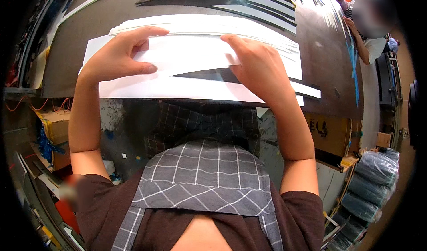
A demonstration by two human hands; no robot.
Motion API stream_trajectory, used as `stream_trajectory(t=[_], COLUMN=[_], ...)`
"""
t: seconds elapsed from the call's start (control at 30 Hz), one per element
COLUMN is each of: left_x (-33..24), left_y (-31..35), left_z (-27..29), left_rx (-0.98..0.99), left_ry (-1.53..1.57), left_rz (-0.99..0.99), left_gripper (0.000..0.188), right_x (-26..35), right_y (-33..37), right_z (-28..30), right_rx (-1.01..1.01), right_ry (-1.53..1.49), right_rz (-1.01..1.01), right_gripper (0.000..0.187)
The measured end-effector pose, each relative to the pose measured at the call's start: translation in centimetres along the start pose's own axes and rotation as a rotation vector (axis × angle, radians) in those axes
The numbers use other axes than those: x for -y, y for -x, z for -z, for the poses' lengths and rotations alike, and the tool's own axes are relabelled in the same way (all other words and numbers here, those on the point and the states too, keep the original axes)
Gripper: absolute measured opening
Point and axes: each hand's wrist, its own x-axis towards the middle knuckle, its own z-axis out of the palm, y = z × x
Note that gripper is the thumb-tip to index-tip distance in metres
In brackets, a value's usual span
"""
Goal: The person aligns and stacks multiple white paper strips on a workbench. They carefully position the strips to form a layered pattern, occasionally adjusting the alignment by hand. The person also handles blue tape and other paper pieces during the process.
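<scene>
White sheets (195, 68), several in one stack, lie on the dark table (66, 55); the left hand (120, 55) pinches the top sheet's left end, the right hand (258, 66) presses its fingers down mid-stack; a second person (371, 33) stands far right

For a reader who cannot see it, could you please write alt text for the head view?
Both bare hands, left hand and right hand, press on a stack of long white paper strips lying on a dark worktable. A black pointed decal shape shows between the sheets; another person works at the far right.
</scene>
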Motion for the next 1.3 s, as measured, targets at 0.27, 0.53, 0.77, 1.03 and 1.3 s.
stream_trajectory(t=[0.27,0.53,0.77,1.03,1.3], left_x=[0.8,1.4,1.3,1.5,1.5], left_y=[1.9,2.6,2.5,2.7,2.7], left_z=[-1.2,-2.6,-3.1,-3.1,-2.9], left_rx=[-0.097,-0.192,-0.202,-0.203,-0.197], left_ry=[0.171,0.180,0.191,0.190,0.201], left_rz=[0.223,0.156,0.179,0.185,0.186], left_gripper=[0.035,0.014,0.013,0.012,0.012], right_x=[0.2,0.5,0.7,1.1,1.3], right_y=[-0.4,-0.5,-0.1,0.3,0.2], right_z=[0.6,-0.8,-1.8,-2.6,-2.3], right_rx=[0.223,0.135,0.108,0.044,0.057], right_ry=[-0.535,-0.599,-0.566,-0.500,-0.473], right_rz=[-0.107,-0.199,-0.248,-0.244,-0.252], right_gripper=[0.031,0.015,0.021,0.022,0.023])
